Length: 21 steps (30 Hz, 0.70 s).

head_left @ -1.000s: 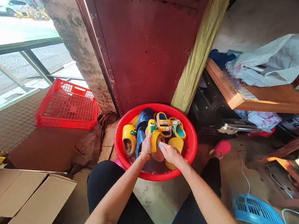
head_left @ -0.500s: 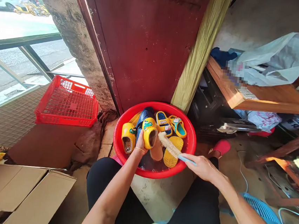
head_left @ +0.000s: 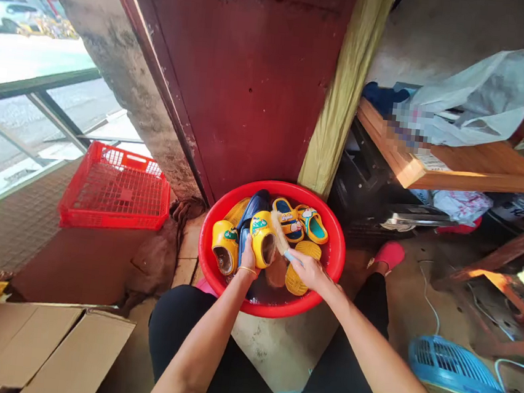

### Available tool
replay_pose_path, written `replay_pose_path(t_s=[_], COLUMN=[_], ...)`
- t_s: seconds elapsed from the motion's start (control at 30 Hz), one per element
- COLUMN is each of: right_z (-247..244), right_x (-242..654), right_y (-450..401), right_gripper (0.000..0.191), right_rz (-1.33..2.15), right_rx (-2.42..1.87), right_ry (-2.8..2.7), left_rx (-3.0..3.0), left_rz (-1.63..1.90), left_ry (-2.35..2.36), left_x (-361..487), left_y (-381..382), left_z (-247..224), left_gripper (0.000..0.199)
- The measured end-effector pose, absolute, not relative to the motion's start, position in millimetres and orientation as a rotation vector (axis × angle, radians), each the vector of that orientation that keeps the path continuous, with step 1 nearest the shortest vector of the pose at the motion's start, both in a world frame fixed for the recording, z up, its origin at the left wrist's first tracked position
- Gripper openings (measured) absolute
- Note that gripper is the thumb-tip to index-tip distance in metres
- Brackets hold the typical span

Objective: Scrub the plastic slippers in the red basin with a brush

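My left hand grips a yellow slipper with a green cartoon figure, its opening toward me, over a red basin. In my right hand is the light-blue handle of a scrub brush, whose pale bristles are beside or against the slipper's right side. Dark water stands in the basin. Around the hands lie a matching yellow slipper, a dark blue shoe, two slippers with cartoon fronts and a yellow sole, partly covered by my right hand.
A red plastic crate stands at the left, with cardboard boxes nearer me. Behind the basin are a dark red door and a yellowish curtain. At the right are a wooden table and a blue fan.
My right hand has moved left and forward, bringing the brush from above the yellow sole to the held slipper's right side. My left hand keeps its hold. The view has shifted slightly.
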State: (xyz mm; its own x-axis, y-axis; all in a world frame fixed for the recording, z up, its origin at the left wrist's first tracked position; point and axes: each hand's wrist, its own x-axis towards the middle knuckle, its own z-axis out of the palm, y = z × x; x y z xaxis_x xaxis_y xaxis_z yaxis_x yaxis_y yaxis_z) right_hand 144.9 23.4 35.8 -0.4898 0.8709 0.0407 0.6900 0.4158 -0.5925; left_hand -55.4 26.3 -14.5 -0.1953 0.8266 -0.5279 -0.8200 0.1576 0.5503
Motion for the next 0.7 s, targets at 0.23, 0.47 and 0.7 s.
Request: replay_pose_path(t_s=[0.23,0.47,0.7], right_z=[16.7,36.9,42.7], right_x=[168.9,112.7,170.6], right_y=[-45.1,12.9,-17.3], right_gripper=[0.049,0.046,0.048], right_rz=[0.844,0.749,0.914], right_rx=[-1.265,-1.422,-1.240], right_ry=[-2.308,-2.218,-2.466], left_rx=[-0.199,-0.029,-0.063], left_rz=[1.600,1.476,1.512], left_ry=[0.831,0.840,0.935], left_x=[-63.1,-64.2,-68.9], left_y=[37.8,28.5,30.7], left_z=[-15.4,-11.2,-11.4], left_gripper=[0.057,0.057,0.066])
